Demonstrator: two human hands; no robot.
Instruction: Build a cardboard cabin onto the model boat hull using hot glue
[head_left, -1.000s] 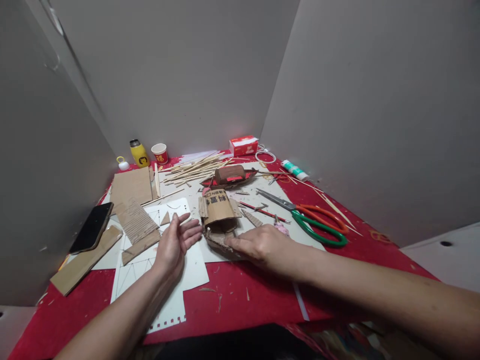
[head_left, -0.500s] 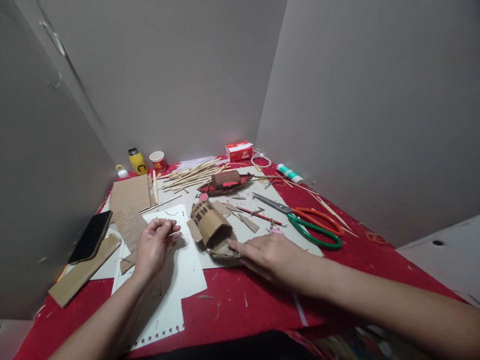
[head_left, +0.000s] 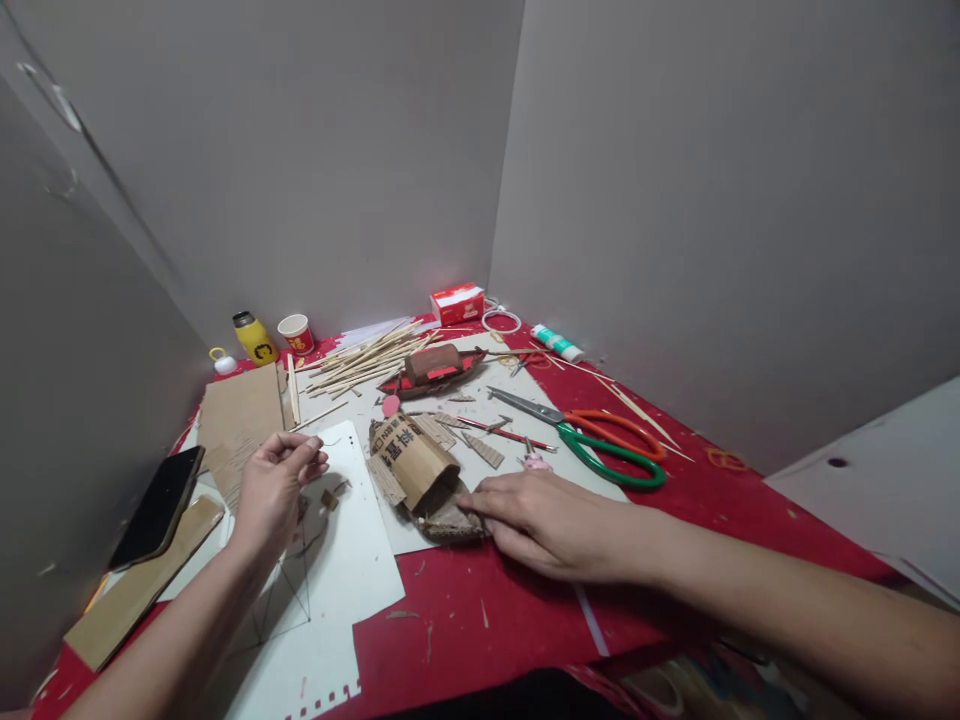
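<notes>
A cardboard model boat with a curved roof printed with dark characters rests on the white sheets. My right hand grips its near end, fingertips inside the hull edge. Over the sheet of paper is my left hand, thumb and fingers pinched together; whatever is between them, if anything, is too small to make out. Small brown scraps show just below those fingertips. Behind stands a finished-looking brown and red model boat.
Large scissors with orange and green handles lie right of the boat, beside a red pen. Wooden sticks are piled at the back. A phone and cardboard pieces lie left. A yellow bottle and paper cup stand behind.
The view has shifted, so the table items sit further left. Brown scraps now show below my left fingertips. My right hand stays at the boat's near end.
</notes>
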